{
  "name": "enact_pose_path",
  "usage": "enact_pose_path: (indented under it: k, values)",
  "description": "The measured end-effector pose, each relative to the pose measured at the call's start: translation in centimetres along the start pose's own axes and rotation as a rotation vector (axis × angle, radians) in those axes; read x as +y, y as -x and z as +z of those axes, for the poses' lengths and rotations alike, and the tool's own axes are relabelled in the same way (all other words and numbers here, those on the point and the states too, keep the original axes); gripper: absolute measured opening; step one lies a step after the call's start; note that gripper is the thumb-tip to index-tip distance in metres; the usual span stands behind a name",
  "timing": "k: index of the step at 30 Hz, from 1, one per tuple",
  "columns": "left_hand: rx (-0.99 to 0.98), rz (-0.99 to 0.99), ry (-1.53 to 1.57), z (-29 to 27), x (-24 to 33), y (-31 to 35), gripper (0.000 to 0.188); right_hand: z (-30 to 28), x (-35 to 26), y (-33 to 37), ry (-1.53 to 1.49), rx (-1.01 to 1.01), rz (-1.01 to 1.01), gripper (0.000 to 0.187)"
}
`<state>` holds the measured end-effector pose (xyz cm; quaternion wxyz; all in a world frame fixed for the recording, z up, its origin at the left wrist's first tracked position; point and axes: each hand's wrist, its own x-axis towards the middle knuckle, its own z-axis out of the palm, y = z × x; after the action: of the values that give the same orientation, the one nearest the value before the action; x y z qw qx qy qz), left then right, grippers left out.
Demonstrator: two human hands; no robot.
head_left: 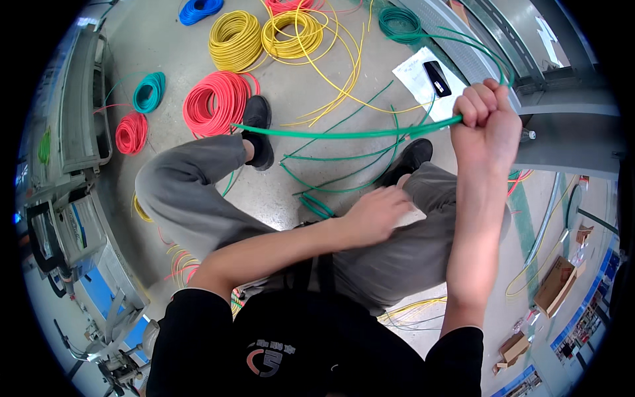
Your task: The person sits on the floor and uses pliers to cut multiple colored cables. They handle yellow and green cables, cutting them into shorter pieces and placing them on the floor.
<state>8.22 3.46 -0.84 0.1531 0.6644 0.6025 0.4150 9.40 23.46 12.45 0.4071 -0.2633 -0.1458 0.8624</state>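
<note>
My right hand (488, 114) is raised at the right, its fingers closed round a green wire (350, 134). One length of the wire reaches left from the fist with its end free over the floor; green strands also curve up beyond the fist toward a green coil (400, 25). Above my right thigh, my left hand (378, 215) is closed on a small pale flat piece (411, 218), slightly blurred; I cannot tell whether it is paper or cloth. Below the raised wire, several cut green wires (344, 175) lie on the floor between my feet.
Yellow coils (235, 41), a red coil (215, 104), a smaller red coil (131, 132) and a teal coil (149, 92) lie on the floor. A black phone (436, 78) rests on a paper sheet (413, 71). Metal frames (569, 109) stand right; cardboard boxes (555, 284) lie lower right.
</note>
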Motion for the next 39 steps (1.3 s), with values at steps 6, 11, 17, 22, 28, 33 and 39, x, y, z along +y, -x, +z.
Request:
enact_pose_path:
  k: [6, 11, 17, 22, 28, 33, 39]
  values:
    - [-0.784, 0.020, -0.618, 12.8, -15.8, 19.9, 0.029, -0.1, -1.3, 1.3, -0.087, -0.051, 0.009, 0.022]
    - [-0.788, 0.108, -0.732, 14.2, -17.4, 24.2, 0.027, -0.3, -1.8, 2.8, -0.187, -0.031, 0.128, 0.026]
    - [-0.946, -0.068, -0.459, 14.6, -18.0, 23.6, 0.020, -0.7, -0.9, 1.0, -0.255, 0.017, 0.179, 0.021]
    - [-0.723, -0.506, -0.296, 7.6, -13.1, 10.6, 0.035, -0.7, -0.6, -1.2, -0.319, 0.114, 0.091, 0.029]
    - [0.140, -0.871, 0.344, 0.1, -4.4, -2.4, 0.043, -1.0, -0.4, -2.6, -0.288, 0.105, -0.052, 0.031]
    - [0.428, -0.707, 0.634, -3.3, -0.1, -5.8, 0.061, -0.3, -0.2, -2.2, -0.253, 0.071, -0.105, 0.027]
    - [0.458, -0.580, 0.477, -4.0, 1.9, -7.2, 0.066, -0.8, -0.1, -1.4, -0.264, 0.026, -0.102, 0.027]
